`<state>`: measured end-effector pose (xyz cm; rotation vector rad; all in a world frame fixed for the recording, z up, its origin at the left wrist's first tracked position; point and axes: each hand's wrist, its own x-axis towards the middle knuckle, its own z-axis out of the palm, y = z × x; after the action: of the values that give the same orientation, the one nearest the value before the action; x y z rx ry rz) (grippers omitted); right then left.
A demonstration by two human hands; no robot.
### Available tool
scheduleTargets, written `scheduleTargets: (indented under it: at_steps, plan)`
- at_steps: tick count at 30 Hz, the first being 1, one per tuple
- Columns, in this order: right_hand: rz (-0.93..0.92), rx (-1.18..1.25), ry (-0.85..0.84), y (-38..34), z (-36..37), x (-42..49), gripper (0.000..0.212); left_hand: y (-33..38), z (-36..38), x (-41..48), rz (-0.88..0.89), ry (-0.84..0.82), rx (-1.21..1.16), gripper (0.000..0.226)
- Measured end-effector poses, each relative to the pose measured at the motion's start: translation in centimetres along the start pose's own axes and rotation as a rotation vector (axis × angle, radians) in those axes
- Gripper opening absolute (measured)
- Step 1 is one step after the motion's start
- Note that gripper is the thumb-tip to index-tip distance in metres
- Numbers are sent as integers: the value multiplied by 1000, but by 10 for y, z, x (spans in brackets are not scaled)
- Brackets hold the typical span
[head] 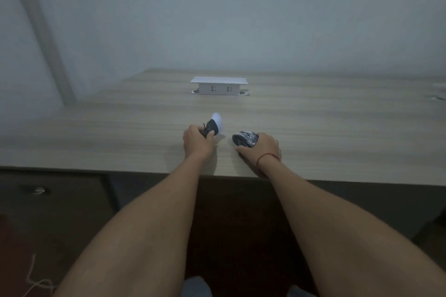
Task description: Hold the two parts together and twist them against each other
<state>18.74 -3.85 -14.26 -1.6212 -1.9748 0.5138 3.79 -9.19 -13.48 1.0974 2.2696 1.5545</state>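
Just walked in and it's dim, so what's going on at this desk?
A person sits at a wooden desk. The left hand grips a small dark-and-white object, lifted slightly. The right hand holds a dark patterned bundle, possibly rolled socks, against the desktop. A white pop-up socket box stands behind them.

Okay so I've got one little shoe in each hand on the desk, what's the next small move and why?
Probably set the tilted shoe down flat beside the patterned shoe. The left hand pinches it by the laces with its white toe raised, while the right hand holds the other on the desk, a small gap between them.
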Motion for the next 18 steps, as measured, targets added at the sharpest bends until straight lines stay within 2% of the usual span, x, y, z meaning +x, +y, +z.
scheduleTargets:
  at_steps: [7,11,18]
  plan:
    - [-62,3,-1,4,5,3,69,22,-1,6,13,-44,-149,31]
    - [-72,40,-39,5,7,9,75,36,6,6,-2,-3,-260,38]
    - [-118,42,-84,8,4,19,67,52,15,21,31,3,-339,40]
